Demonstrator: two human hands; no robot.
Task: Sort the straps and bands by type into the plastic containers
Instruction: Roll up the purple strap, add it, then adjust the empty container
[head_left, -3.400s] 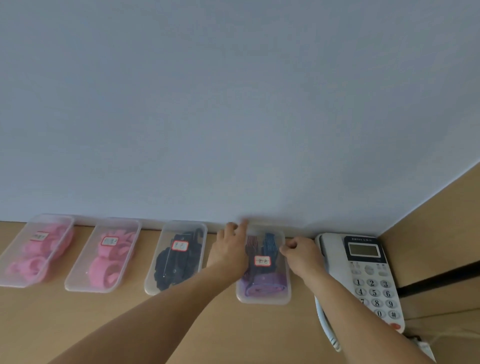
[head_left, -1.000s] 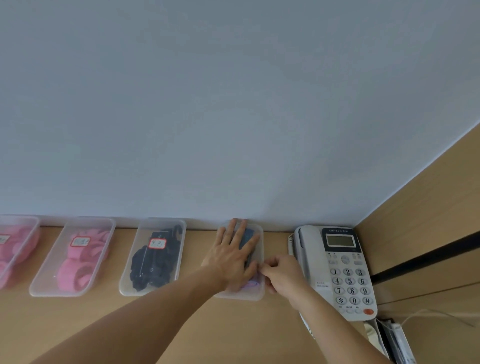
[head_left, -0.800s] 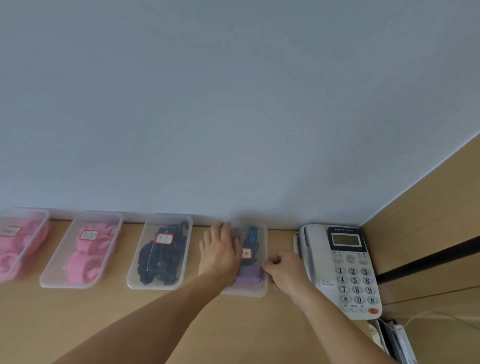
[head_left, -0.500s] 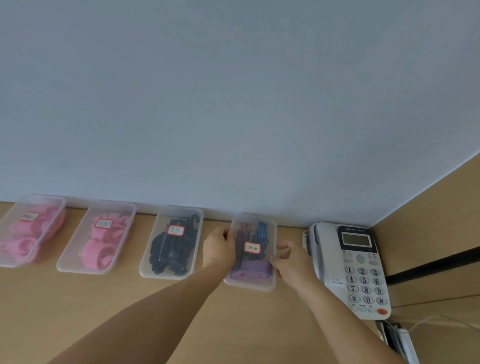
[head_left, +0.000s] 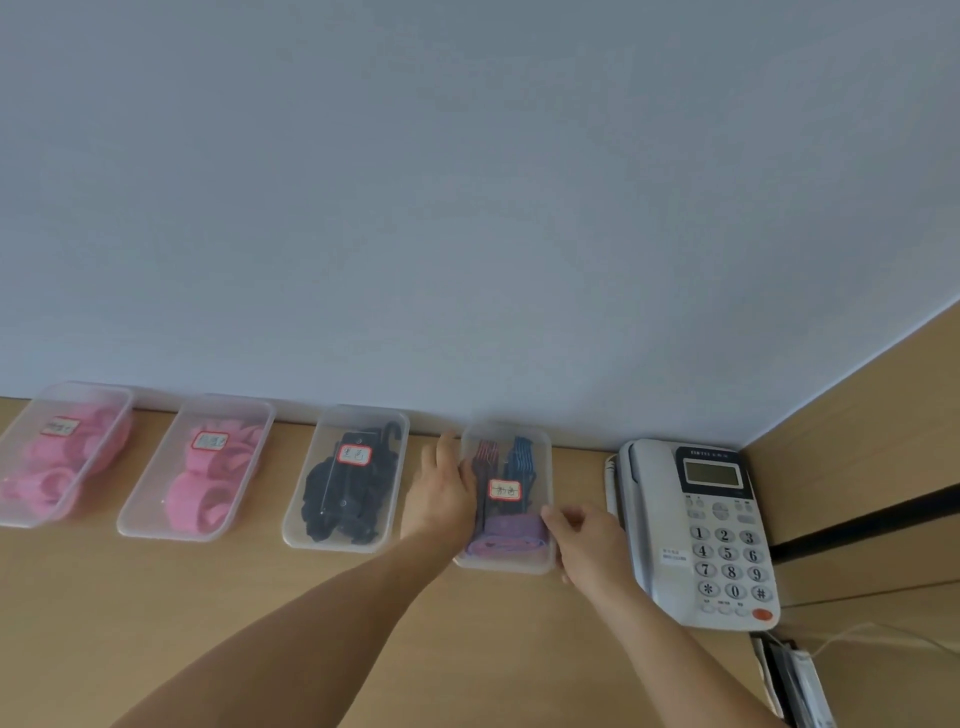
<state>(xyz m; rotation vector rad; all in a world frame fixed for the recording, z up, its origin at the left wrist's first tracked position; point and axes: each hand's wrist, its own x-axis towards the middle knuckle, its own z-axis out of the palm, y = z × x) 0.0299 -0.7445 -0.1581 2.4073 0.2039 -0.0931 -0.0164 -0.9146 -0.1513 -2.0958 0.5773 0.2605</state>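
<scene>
Multicolour-strap container (head_left: 540, 457) sits just left of the phone (head_left: 696, 530); sorting looks done.
Left hand (head_left: 444, 499) flat on its left wall; right hand (head_left: 584, 540) curled at right rim, grip unclear. Three filled containers (head_left: 358, 421) further left, nothing loose in view.

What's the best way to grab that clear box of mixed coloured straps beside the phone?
Grip its two long side walls, one hand each, coming from the near end. The container is long and narrow, its far end is close to the wall, and there is space toward the phone.
</scene>
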